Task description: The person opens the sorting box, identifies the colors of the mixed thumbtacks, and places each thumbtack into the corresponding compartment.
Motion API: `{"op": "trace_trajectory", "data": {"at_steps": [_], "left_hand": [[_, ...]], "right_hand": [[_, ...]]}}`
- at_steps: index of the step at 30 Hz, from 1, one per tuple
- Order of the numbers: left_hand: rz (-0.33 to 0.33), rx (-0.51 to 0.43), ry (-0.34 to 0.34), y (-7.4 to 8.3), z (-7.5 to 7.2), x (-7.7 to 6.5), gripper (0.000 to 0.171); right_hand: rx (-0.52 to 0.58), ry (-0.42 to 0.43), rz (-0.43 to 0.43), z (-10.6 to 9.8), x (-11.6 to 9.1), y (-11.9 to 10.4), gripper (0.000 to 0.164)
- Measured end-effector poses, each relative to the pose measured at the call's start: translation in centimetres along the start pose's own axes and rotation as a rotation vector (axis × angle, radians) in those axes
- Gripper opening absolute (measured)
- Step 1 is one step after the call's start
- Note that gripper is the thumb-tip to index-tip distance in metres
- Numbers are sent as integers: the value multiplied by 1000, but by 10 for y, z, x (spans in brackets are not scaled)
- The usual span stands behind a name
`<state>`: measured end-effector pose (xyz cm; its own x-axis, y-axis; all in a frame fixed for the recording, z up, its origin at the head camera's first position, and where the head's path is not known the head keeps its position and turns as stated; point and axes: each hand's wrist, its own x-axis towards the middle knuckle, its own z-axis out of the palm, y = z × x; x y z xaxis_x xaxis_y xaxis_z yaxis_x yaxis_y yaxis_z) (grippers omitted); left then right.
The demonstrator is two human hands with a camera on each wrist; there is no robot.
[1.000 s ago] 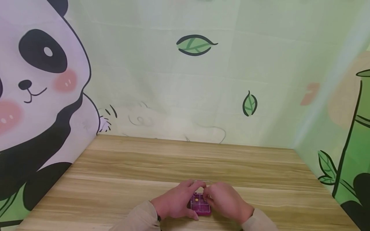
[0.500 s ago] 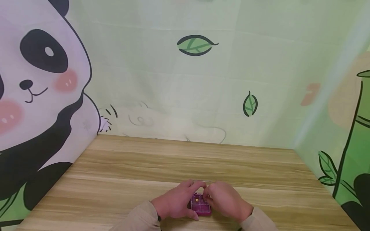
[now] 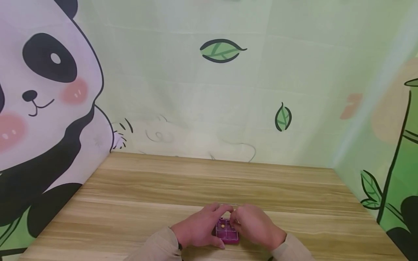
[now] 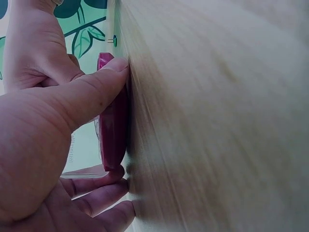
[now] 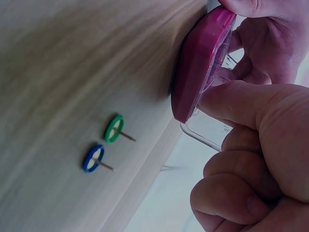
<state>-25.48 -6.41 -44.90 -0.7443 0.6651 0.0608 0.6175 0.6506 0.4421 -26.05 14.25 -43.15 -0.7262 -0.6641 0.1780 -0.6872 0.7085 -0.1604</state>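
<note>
A small magenta compartment box [image 3: 227, 236] with clear dividers lies on the table, its clear lid [image 5: 200, 137] swung back. My left hand [image 3: 200, 225] grips the box, thumb along one side and fingers at the opposite end. A tiny gold-coloured piece [image 3: 223, 226] sits in one compartment. My right hand [image 3: 256, 226] reaches over the box's right side, thumb and forefinger dipping into a compartment and the other fingers curled. I cannot tell whether those fingertips pinch anything; they are hidden. In the right wrist view, a green thumbtack [image 5: 114, 128] and a blue thumbtack [image 5: 93, 158] lie points up nearby.
The wood-grain table [image 3: 147, 181] runs back to a pale green cloth backdrop [image 3: 183, 90] printed with leaves. Cloth sides stand at left and right, with a panda [image 3: 88, 123] on the left one and a bamboo stalk [image 3: 403, 159] on the right.
</note>
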Motion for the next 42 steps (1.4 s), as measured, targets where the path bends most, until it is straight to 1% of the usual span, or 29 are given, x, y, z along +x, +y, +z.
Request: {"op": "trace_trajectory", "data": {"at_steps": [12, 21, 25, 29, 35, 39, 42], "left_hand": [[8, 13, 9, 0, 0, -1, 90], [5, 4, 2, 1, -1, 0, 87], [4, 9, -1, 0, -1, 0, 87], [2, 12, -1, -1, 0, 1, 88], [-1, 15, 1, -2, 1, 1, 89], [-14, 11, -2, -2, 1, 0, 88], [-33, -1, -13, -2, 2, 0, 88]], "right_hand": [[20, 13, -15, 1, 0, 2, 10], [89, -4, 3, 1, -3, 8, 10], [104, 5, 27, -2, -8, 12, 8], [84, 16, 59, -5, -13, 14, 7], [45, -5, 135, -10, -22, 14, 5], [52, -23, 159, -12, -27, 13, 4], [70, -46, 156, -12, -31, 14, 4]]}}
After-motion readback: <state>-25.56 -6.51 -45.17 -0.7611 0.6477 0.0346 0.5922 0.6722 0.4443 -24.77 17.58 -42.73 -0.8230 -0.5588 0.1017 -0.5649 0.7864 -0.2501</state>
